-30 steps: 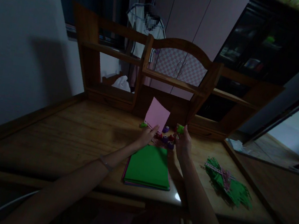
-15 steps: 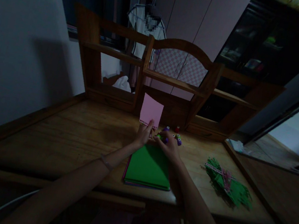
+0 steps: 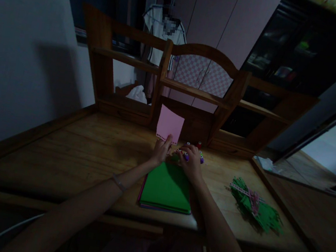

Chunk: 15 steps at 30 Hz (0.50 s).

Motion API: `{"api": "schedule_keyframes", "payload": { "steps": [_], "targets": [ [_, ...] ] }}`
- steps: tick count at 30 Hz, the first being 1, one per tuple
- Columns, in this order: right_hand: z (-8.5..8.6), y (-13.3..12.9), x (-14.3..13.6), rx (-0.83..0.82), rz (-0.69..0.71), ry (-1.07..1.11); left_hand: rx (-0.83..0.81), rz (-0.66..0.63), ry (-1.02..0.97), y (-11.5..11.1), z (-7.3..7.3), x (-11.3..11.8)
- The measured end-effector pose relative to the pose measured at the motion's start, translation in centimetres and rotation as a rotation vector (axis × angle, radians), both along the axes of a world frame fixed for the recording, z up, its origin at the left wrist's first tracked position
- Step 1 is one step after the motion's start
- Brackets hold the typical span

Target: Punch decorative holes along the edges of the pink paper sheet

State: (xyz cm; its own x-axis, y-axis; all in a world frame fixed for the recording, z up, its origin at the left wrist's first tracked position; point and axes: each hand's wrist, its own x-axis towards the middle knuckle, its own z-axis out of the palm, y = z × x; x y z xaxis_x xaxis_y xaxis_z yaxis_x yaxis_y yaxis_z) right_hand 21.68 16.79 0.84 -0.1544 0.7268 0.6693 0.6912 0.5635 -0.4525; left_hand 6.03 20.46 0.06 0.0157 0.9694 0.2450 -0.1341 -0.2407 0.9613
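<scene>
A pink paper sheet with a row of small marks along its lower edge stands upright in my left hand, whose fingers are closed on that edge. My right hand is bent over several small purple, green and red spool-like items behind the green stack. Its fingertips are near a purple one, and whether they grip anything is too small to tell. Flat in front of both hands lies a stack of green sheets, with a pink edge at its left side.
On the right of the wooden desk lies a pile of green strips with a pink ribbon-like piece. A wooden shelf unit rises along the back edge. A small red item is near its base.
My right hand has shifted slightly right and away from my left hand, over the small items. My left hand and the pink sheet have barely moved.
</scene>
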Motion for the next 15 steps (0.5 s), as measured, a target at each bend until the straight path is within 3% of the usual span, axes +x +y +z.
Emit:
{"api": "schedule_keyframes", "payload": {
  "steps": [6, 11, 15],
  "targets": [
    [0.1, 0.2, 2.2, -0.03, -0.31, -0.177, -0.002, 0.029, -0.004, -0.1, 0.3, 0.1],
    [-1.1, 0.6, 2.5, -0.116, -0.345, -0.348, 0.006, 0.035, 0.015, 0.4, -0.3, 0.1],
    [-1.0, 0.7, 2.1, -0.098, -0.323, -0.268, -0.001, 0.041, 0.03, 0.7, -0.6, 0.3]
  ]
}}
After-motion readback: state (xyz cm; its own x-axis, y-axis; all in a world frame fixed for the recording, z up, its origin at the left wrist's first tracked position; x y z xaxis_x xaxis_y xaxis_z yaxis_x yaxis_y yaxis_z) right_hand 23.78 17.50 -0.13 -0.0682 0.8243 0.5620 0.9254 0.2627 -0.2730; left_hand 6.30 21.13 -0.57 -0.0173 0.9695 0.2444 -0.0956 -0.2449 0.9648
